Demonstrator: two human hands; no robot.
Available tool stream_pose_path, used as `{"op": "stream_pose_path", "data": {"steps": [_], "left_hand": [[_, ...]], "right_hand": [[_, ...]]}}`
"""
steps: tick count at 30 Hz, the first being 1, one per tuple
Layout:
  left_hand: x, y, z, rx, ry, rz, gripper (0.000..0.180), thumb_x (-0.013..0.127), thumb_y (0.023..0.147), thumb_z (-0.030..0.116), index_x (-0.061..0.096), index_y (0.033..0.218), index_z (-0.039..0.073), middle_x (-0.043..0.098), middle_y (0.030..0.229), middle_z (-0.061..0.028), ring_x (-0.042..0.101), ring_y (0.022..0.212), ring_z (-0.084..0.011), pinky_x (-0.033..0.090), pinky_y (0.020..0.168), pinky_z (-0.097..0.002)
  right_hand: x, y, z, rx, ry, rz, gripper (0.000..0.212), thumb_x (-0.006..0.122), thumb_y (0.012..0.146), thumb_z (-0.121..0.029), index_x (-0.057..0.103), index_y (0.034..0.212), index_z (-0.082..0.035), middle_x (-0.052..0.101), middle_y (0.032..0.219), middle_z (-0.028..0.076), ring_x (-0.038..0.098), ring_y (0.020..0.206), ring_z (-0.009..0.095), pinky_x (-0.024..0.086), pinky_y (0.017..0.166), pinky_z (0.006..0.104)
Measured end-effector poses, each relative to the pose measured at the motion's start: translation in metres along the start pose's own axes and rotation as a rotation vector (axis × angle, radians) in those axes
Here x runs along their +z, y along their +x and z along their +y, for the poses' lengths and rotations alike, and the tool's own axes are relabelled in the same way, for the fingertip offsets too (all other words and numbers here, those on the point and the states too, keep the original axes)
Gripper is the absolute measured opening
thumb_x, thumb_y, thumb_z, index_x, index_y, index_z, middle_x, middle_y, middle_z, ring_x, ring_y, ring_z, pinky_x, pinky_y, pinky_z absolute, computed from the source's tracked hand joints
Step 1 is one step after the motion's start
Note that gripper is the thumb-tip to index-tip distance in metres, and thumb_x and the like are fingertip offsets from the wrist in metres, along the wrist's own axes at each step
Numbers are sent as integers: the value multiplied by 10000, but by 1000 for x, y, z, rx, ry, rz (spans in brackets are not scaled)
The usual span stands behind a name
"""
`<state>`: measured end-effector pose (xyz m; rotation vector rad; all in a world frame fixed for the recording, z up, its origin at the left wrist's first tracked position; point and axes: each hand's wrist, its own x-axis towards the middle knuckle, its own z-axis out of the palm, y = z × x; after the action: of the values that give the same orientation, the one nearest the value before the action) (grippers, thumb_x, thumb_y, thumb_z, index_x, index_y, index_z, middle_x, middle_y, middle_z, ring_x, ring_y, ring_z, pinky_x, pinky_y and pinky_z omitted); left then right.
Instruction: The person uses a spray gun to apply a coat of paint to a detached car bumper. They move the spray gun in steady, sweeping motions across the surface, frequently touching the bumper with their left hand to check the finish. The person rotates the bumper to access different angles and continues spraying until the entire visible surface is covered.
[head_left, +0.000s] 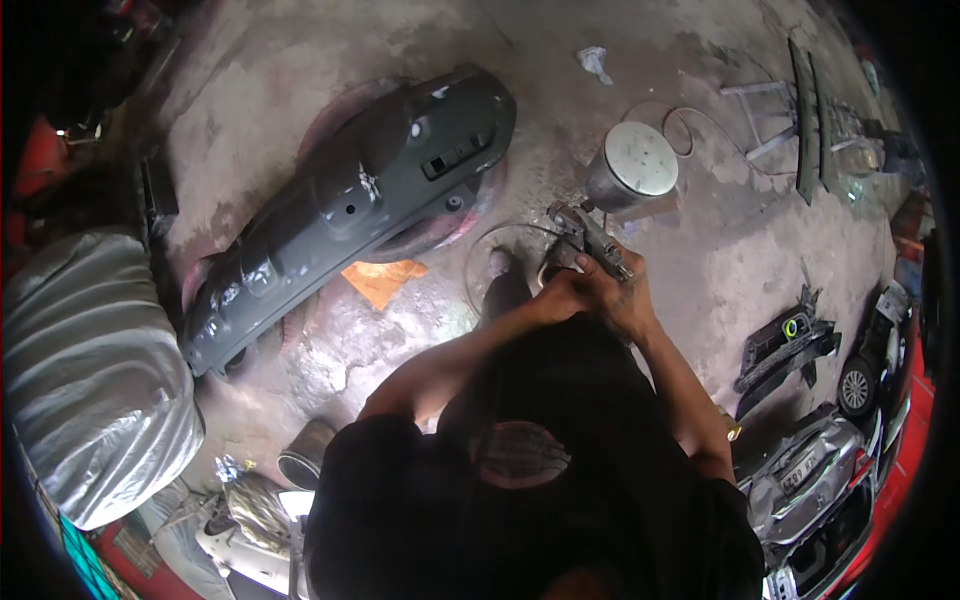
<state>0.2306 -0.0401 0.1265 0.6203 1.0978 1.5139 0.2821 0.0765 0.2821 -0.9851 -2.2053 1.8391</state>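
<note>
My right hand (622, 290) is closed around a metal spray gun (592, 238), held out in front of my body. A large round paint cup (640, 160) with a pale lid is next to the front of the gun. My left hand (568, 296) meets the right one at the gun's rear, its fingers closed against it; the fingertips are partly hidden. Beyond and to the left, a dark grey car bumper (350, 210) with whitish patches lies slantwise, raised on a reddish round support (480, 205).
A thin hose (672, 112) curls across the floor. An orange sheet (383, 282) lies beside the bumper. Silver-covered bulk (100, 370) stands at left. Dark car parts (790, 345) and a damaged car body (808, 470) are at right. A metal stand (765, 120) is at far right.
</note>
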Motion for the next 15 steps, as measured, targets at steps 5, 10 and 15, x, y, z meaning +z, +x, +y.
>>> {"op": "stream_pose_path", "data": {"steps": [5, 10, 15], "left_hand": [[8, 10, 14, -75, -75, 48, 252, 808, 896, 73, 775, 1133, -7, 791, 1095, -63, 715, 1070, -163, 542, 1003, -366], [15, 25, 23, -69, 46, 81, 240, 818, 878, 64, 778, 1103, -9, 792, 1056, -62, 719, 1054, -163, 544, 994, -368], [18, 42, 16, -30, -75, 76, 326, 823, 876, 76, 748, 1182, -5, 776, 1128, -75, 709, 1112, -192, 535, 1022, -386]], "right_hand": [[-18, 8, -6, 8, -42, -7, 418, 786, 984, -373, 677, 1038, 28, 620, 808, 19, 541, 811, 107, 508, 716, 332], [-32, 16, -10, 2, 1, -4, 392, 771, 994, -353, 647, 974, 19, 603, 798, 23, 525, 793, 110, 497, 700, 334], [-48, 29, 3, 6, -19, -28, 374, 767, 998, -334, 649, 966, 19, 615, 799, 36, 536, 789, 115, 500, 703, 335]]}}
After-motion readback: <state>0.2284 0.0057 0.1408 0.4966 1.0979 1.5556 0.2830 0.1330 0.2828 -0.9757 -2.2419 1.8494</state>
